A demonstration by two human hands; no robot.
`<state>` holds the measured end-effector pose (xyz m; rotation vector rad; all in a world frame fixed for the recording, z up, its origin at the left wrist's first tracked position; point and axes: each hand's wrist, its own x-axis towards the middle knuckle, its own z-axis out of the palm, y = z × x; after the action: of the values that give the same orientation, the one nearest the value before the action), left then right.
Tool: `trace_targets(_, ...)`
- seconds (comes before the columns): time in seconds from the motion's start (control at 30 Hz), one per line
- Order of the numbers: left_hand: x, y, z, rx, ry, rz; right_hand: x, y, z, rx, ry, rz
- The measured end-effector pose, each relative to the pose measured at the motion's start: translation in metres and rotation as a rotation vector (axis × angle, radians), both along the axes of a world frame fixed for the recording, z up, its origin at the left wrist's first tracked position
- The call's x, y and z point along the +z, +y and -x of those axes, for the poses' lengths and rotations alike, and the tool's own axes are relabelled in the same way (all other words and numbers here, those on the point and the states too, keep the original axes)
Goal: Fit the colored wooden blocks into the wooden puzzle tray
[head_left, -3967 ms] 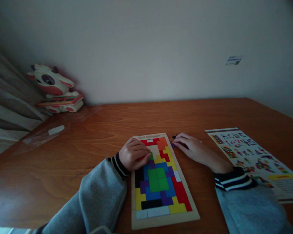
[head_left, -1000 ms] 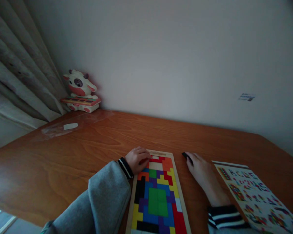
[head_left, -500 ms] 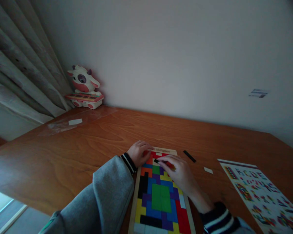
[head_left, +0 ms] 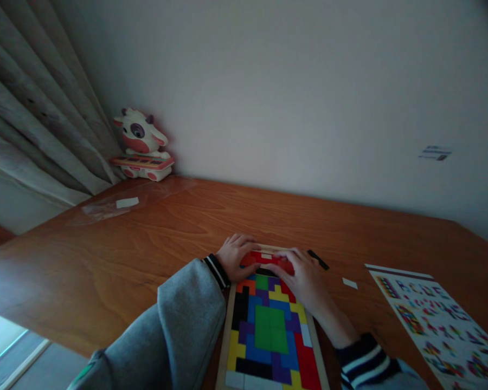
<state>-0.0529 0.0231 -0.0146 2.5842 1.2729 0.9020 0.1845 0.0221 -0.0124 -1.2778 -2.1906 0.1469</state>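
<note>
A wooden puzzle board [head_left: 222, 364] packed with coloured block pieces lies lengthwise before me. My left hand [head_left: 233, 259] rests on its far left corner, thumb apart from the fingers, over red pieces [head_left: 264, 260]. On the far right side sits my right hand [head_left: 303, 276], its thumb and fingers spread over the red pieces. A black piece [head_left: 265, 272] lies in the board just below the two thumbs, partly covered. A small white piece [head_left: 267, 255] shows among the red ones. Green squares [head_left: 270, 329] fill the middle.
Right of the board lie a black strip [head_left: 318, 259], a white piece [head_left: 350, 283] and a printed pattern sheet [head_left: 435, 325]. A cow toy with a keyboard [head_left: 143, 145] stands at the back left by the curtain [head_left: 36, 108], near a clear plastic bag [head_left: 101, 211].
The black piece that was at my right fingertips now lies flat in the board. My right hand has shifted slightly towards the far end and spread its thumb and fingers; my left thumb has moved inward.
</note>
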Motion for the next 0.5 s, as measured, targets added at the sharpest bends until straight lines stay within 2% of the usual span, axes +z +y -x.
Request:
trace_targets(0.07,0.000,0.000,0.000,0.002,0.006,0.010,-0.002,0.008,-0.020,-0.076,0.054,0.007)
trace_targets(0.17,0.001,-0.001,0.000,0.001,0.011,0.017,-0.010,0.019,-0.059,-0.320,0.022,-0.042)
trace_targets(0.23,0.002,-0.002,0.000,0.004,0.012,0.017,-0.016,0.023,-0.082,-0.394,0.012,0.010)
trace_targets(0.37,0.004,-0.004,0.000,0.006,0.015,0.016,-0.020,0.025,-0.104,-0.338,0.105,0.157)
trace_targets(0.5,0.004,-0.003,0.002,-0.005,0.004,0.033,-0.017,0.024,-0.100,-0.274,0.068,0.115)
